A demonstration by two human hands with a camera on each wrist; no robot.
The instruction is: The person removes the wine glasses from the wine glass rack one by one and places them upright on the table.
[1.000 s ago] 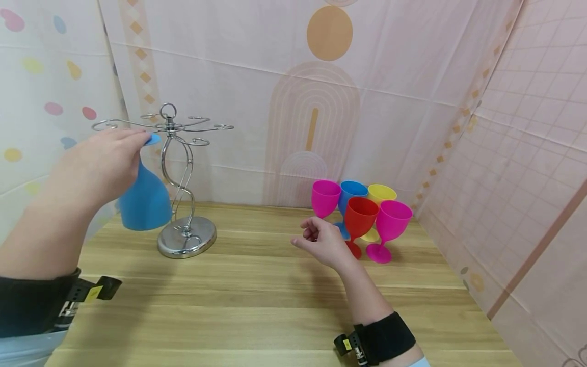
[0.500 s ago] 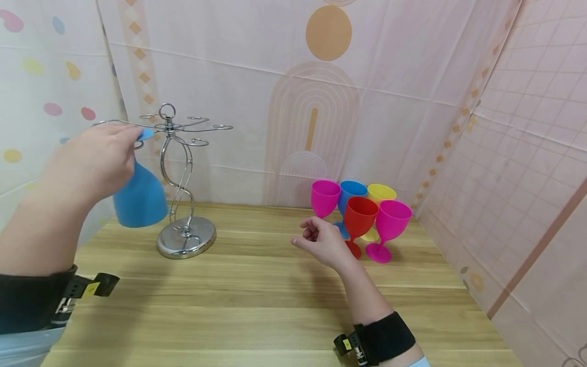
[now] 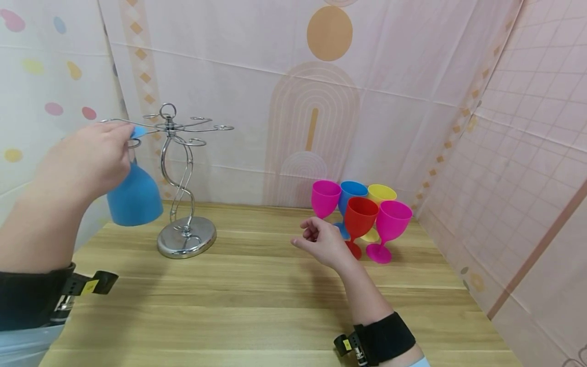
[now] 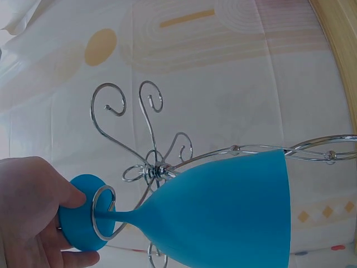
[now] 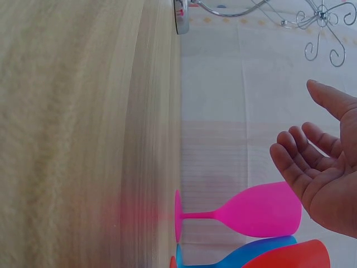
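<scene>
My left hand (image 3: 87,160) pinches the round foot of a blue plastic goblet (image 3: 135,199), held upside down in the air at the left. In the left wrist view, the goblet's thin stem (image 4: 120,215) sits within a curled hook (image 4: 96,204) of the chrome rack, the foot on the hook's outer side near my thumb. The rack (image 3: 187,239) stands upright on a round metal base, with several curled arms at its top. On the right, my right hand (image 3: 324,242) hovers with fingers loosely bent and nothing in it, beside the other goblets.
Upright at the back right stand a red goblet (image 3: 361,216), two pink ones, including the nearer pink goblet (image 3: 394,219), a blue goblet (image 3: 352,191) and a yellow goblet (image 3: 382,192). Patterned cloth hangs behind and beside the wooden table (image 3: 257,316).
My left hand has moved a little leftward with the blue goblet, bringing its stem to the rack's left front hook. The right hand stays where it was.
</scene>
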